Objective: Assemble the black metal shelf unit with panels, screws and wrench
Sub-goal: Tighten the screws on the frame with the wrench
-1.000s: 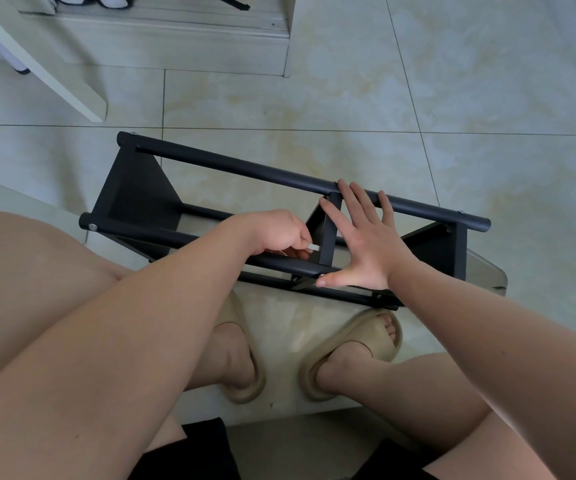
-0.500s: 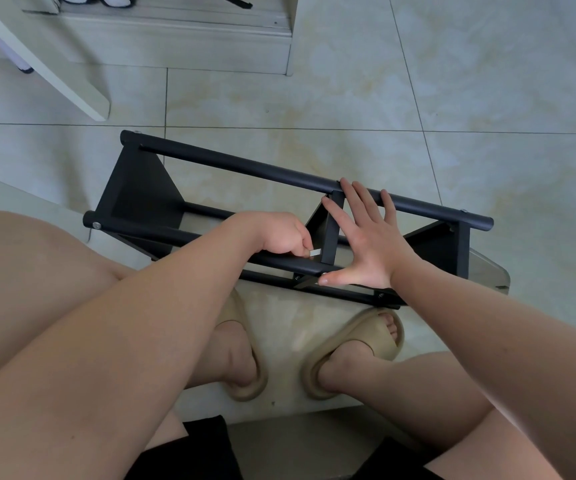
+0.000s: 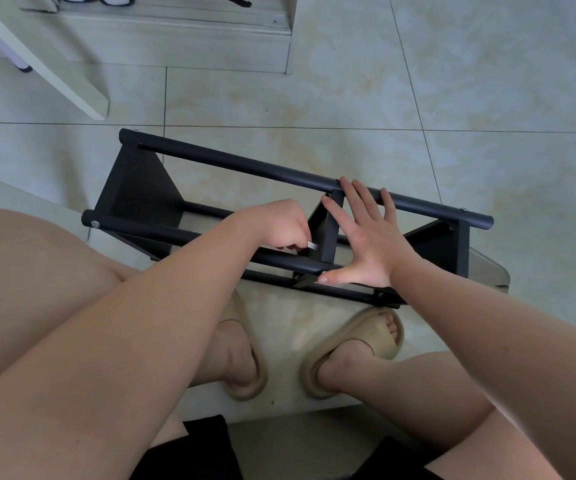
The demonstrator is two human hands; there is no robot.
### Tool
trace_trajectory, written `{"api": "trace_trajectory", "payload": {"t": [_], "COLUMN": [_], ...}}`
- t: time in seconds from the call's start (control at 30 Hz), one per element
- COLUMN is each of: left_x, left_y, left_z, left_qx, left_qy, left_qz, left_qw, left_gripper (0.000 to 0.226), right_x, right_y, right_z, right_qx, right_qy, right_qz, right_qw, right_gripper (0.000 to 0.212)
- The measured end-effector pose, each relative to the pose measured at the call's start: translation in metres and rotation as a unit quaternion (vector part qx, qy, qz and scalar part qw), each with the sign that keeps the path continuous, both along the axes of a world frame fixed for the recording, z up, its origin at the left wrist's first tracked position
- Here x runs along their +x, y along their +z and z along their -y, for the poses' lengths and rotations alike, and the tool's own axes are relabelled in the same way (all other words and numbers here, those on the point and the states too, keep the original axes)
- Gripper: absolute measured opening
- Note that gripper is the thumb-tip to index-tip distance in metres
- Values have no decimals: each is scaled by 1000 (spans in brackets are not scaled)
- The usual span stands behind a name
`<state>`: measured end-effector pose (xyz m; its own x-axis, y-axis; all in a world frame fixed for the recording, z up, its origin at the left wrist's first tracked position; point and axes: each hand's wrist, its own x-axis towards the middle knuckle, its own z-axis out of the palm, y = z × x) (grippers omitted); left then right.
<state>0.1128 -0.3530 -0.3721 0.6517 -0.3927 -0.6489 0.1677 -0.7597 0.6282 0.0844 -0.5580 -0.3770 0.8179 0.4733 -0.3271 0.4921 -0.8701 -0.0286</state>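
The black shelf unit lies on its side on the pale floor tiles, mid-frame, right in front of the person's tan sandals. It's matte black all over, with round rails running lengthwise and flat panels across them. There's a silver screw in the near rail's left end. The left hand is curled up, pinching a small silver tool against the middle panel. The right hand is flat, fingers spread, with its fingertips on the far rail and its thumb down at the near rail.
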Motion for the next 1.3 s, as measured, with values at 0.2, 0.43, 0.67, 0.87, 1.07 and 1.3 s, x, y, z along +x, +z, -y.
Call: {"api": "trace_trajectory", "payload": {"t": [0.2,0.43,0.67,0.87,1.07,1.3], "left_x": [-1,-6,-5,-1,-2,-5], "left_y": [-5,-12,-7,-3,-1,1], "left_z": [8,15,17,12,12,18], "left_qx": [-101,-112,-129,-125,-99,-76], "left_qy": [152,230,293,297,237,221], "left_qz": [-100,-61,-89,-124,-133,-178], "left_qw": [978,965,943,939,957,956], "left_gripper": [17,7,19,17,20,12], "right_x": [0,0,0,0,0,0], "right_y": [-1,-2,-2,-2,-2,-3], "right_z": [0,0,0,0,1,1], "right_qx": [4,6,7,8,11,8], "right_qy": [1,3,0,1,4,5], "right_qz": [3,6,6,7,11,10], "right_qw": [1000,1000,1000,1000,1000,1000], "right_gripper": [133,133,133,133,132,133]}}
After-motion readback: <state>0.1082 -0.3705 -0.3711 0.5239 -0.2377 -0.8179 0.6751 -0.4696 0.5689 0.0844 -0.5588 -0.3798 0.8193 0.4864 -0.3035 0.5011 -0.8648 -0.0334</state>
